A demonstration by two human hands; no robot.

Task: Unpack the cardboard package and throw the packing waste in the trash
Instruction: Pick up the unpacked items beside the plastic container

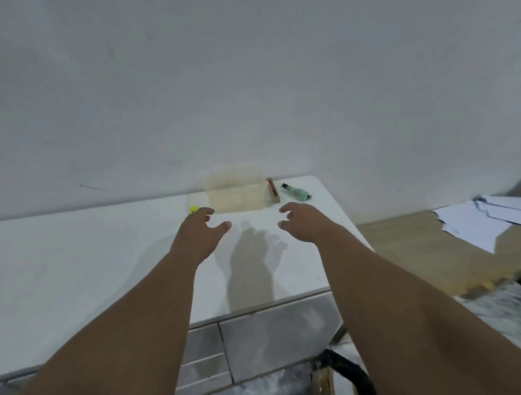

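Note:
A pale cardboard package (236, 195) lies on the white table (76, 250) against the back wall, blurred by motion. My left hand (199, 230) hovers over the table just in front of the package's left side, fingers apart and empty. My right hand (302, 224) is held out in front of its right side, also empty with spread fingers. Both hands are short of the package and do not touch it. A dark-rimmed container (344, 378), possibly the trash, shows on the floor at the bottom edge.
A small brown item (272, 190) and a green bottle (296, 192) lie right of the package. A yellow-green object (193, 209) peeks out behind my left hand. At the right, white papers (487, 217) lie on a wooden surface (419, 250). Tiled floor is below.

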